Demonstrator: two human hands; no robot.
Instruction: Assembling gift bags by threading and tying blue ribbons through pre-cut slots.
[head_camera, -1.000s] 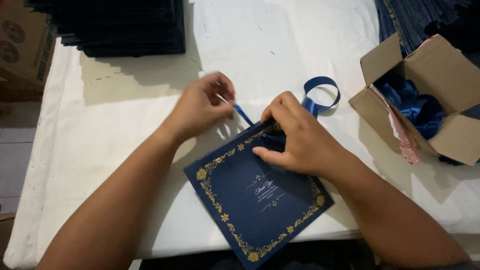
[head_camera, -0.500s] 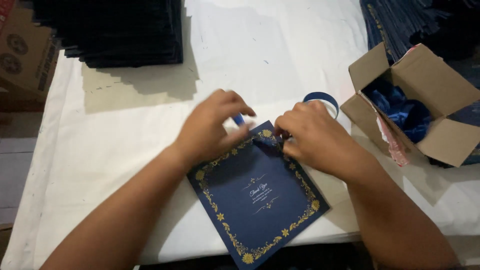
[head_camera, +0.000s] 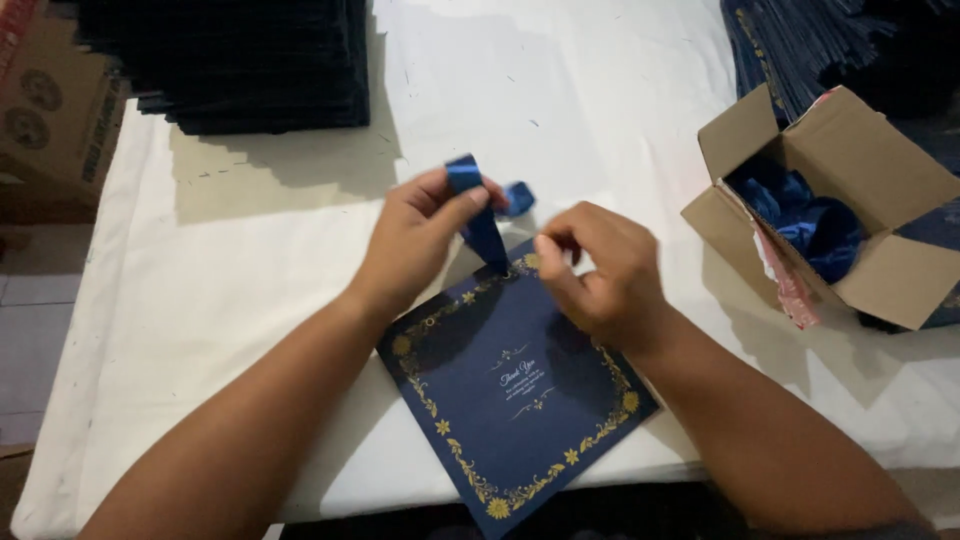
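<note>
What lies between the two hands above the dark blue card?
In the head view, a blue ribbon runs between the left hand and right hand, pinched by the left, reaching the dark blue card at its top corner.

Both forearms reach in from below, converging. The left hand (head_camera: 420, 235) is raised, thumb and fingers (head_camera: 462, 205) pinched together. The right hand (head_camera: 600, 270) curls loosely, fingertips bunched toward the left hand.

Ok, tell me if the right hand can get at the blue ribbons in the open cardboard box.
Probably yes. The open cardboard box sits to that side, flaps spread, the blue ribbons uncovered and nothing between. But the right hand is pinching at the dark blue gold-bordered card.
</note>
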